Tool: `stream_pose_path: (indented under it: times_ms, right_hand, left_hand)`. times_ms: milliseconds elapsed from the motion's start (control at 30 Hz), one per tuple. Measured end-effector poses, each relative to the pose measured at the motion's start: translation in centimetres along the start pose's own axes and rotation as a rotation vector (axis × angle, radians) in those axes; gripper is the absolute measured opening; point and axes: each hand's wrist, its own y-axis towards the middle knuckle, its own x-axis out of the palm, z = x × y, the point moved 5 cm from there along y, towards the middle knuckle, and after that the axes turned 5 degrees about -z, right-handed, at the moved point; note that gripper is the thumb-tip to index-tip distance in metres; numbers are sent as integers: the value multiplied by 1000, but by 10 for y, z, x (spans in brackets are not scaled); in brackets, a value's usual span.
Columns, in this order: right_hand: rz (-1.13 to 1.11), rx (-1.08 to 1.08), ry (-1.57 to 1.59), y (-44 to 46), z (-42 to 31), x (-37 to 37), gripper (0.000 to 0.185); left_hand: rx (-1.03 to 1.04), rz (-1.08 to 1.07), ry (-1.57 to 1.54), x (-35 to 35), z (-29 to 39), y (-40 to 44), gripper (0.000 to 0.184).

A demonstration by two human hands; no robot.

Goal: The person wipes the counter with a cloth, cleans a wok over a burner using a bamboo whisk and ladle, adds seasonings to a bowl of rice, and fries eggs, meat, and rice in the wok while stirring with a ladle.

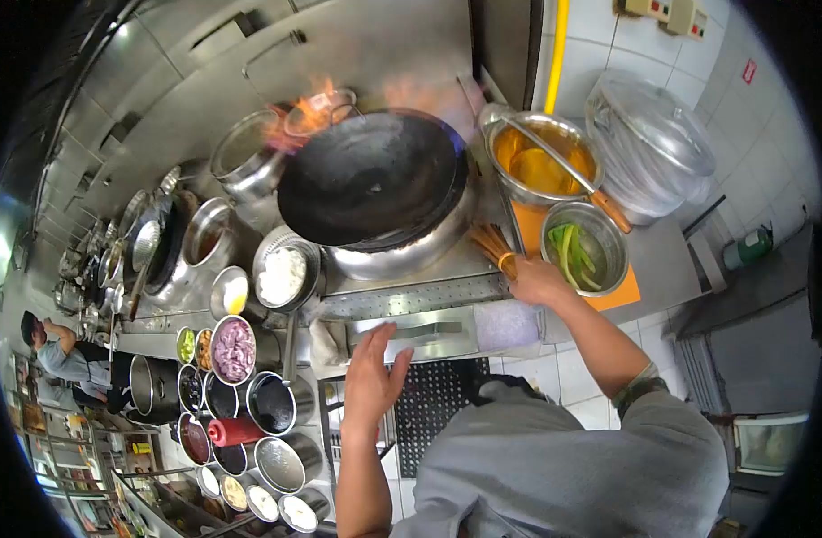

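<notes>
My right hand (538, 282) is closed round a brown bundle of thin sticks, a wok brush (493, 244), at the right of the stove. Just beside it stands a metal bowl (615, 244) with green vegetable pieces (569, 255). My left hand (372, 372) is raised with its fingers stretched out, holding nothing, near a folded cloth (328, 342) at the stove's front edge. A black wok (370, 179) sits tilted on the burner, with nothing visible in it but a small light spot. Orange flames (317, 111) rise behind its left side.
A bowl of orange liquid (543, 160) with a ladle (554, 154) across it stands at the back right, by a plastic-covered container (648, 134). Several ingredient pots, a red bottle (234, 431) and a strainer of white food (282, 276) are left. Another person (65, 354) stands far left.
</notes>
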Motion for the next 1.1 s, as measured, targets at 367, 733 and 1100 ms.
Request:
stream_pose_path:
  times_ms: [367, 733, 1100]
  right_hand:
    - [-465, -220, -696, -24, -46, -102, 41]
    - [-175, -72, -168, -44, -6, -30, 59]
    - [188, 108, 800, -114, 8, -5, 52]
  left_hand:
    - [-219, 85, -8, -12, -68, 25, 38]
    - [-774, 216, -263, 15, -233, -19, 84]
    - [127, -644, -284, 85, -180, 112, 55]
